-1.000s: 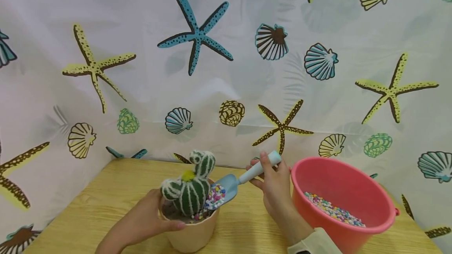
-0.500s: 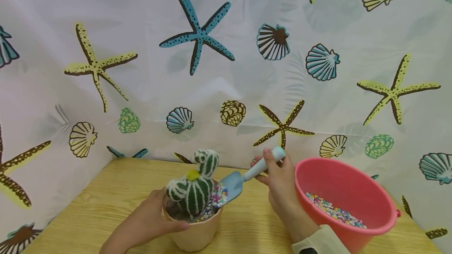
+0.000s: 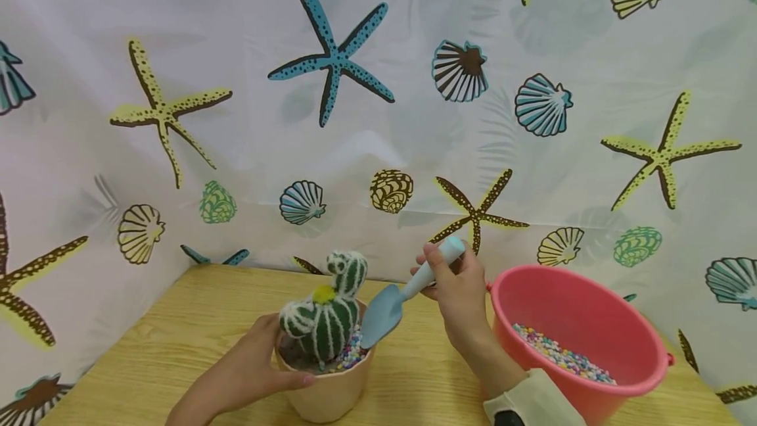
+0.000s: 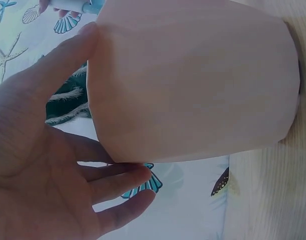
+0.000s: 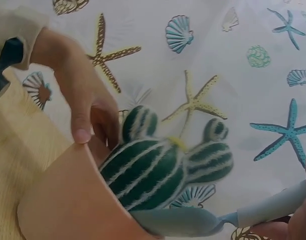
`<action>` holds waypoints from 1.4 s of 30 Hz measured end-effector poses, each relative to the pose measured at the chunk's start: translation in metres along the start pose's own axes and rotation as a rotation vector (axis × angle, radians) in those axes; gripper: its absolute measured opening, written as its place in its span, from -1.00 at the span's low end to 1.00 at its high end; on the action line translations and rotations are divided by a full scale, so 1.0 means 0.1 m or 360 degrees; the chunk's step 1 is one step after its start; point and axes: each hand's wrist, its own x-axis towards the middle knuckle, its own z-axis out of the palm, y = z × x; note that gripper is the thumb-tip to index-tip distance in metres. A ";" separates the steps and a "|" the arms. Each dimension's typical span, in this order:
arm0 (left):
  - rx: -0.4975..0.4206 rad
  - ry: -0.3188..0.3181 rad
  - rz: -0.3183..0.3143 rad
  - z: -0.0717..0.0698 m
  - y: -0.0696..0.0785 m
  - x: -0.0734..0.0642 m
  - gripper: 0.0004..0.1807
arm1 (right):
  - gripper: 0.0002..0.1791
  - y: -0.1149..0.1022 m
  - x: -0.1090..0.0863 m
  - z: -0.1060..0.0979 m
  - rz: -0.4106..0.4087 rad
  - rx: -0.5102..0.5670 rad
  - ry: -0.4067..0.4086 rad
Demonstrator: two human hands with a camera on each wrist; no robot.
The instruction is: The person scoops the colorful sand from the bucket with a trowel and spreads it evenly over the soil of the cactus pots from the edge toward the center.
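Observation:
A green knitted-looking cactus (image 3: 324,332) with white stripes and a yellow top stands in a peach flowerpot (image 3: 331,394). My left hand (image 3: 245,367) grips the pot's left side, thumb at the near rim; the left wrist view shows the fingers round the other side of the pot (image 4: 193,85). In my right hand (image 3: 464,298) is the handle of a light blue garden trowel (image 3: 383,313). Its blade slants down, tip at the pot's right rim, with no pebbles visible on it. Colourful pebbles (image 3: 353,352) lie beside the cactus over grey-brown soil.
A pink-red bucket (image 3: 585,304) stands at the right, close to my right forearm, with many-coloured pebbles (image 3: 558,352) in its bottom. Everything rests on a wooden table (image 3: 195,327). A cloth (image 3: 248,143) printed with starfish and shells hangs behind.
The pebbles on the trowel blade have slid off into the pot, where more now lie right of the cactus. The trowel has tipped steeper. My left hand and the pot shifted slightly right.

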 end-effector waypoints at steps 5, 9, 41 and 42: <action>-0.0041 -0.0003 0.0027 0.01 0.01 0.02 0.04 | -0.79 0.01 -0.02 0.05 -0.0021 -0.0109 -0.0058; -0.0046 -0.0015 0.0021 0.01 0.01 0.01 0.05 | -0.79 -0.04 -0.01 0.03 -0.0040 -0.0119 -0.0005; -0.0034 -0.0011 -0.0010 0.00 0.01 -0.01 0.03 | -0.77 -0.12 0.08 -0.21 -0.0050 -0.0122 0.0078; -0.0030 -0.0011 -0.0002 0.00 0.01 -0.02 0.04 | -0.77 -0.13 0.08 -0.24 -0.0055 -0.0120 0.0078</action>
